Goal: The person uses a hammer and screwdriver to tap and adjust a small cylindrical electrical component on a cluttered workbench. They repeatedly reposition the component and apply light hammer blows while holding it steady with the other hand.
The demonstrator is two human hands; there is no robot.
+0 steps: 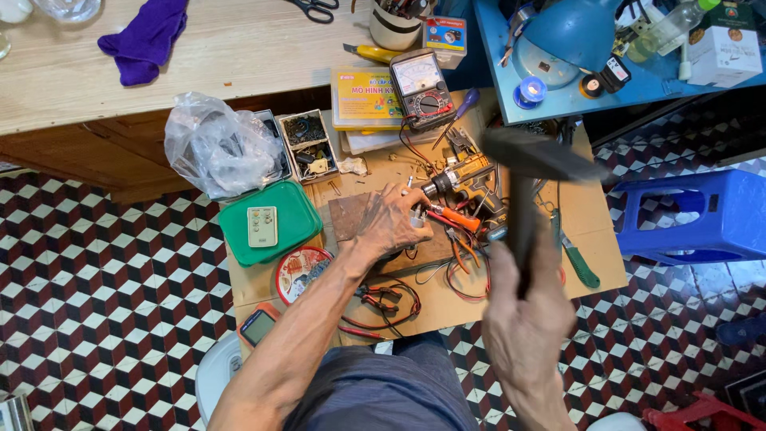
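Observation:
My right hand (523, 315) grips the handle of a dark hammer (536, 156), raised above the low work board and blurred. My left hand (392, 222) rests on a small wooden block (345, 214) and pinches a small white and metal part (415, 215) at its fingertips. Just beyond the fingers lie a cordless drill (467, 179) and orange-handled pliers (453, 219).
A green lid (299, 215) carries a small remote (262, 226). A multimeter (421, 86), yellow box (363, 96), parts tray (307, 145), plastic bag (215, 148), round tin (299, 273), red wires (383, 303) and green-handled screwdriver (581, 267) lie around. A blue stool (702, 215) stands right.

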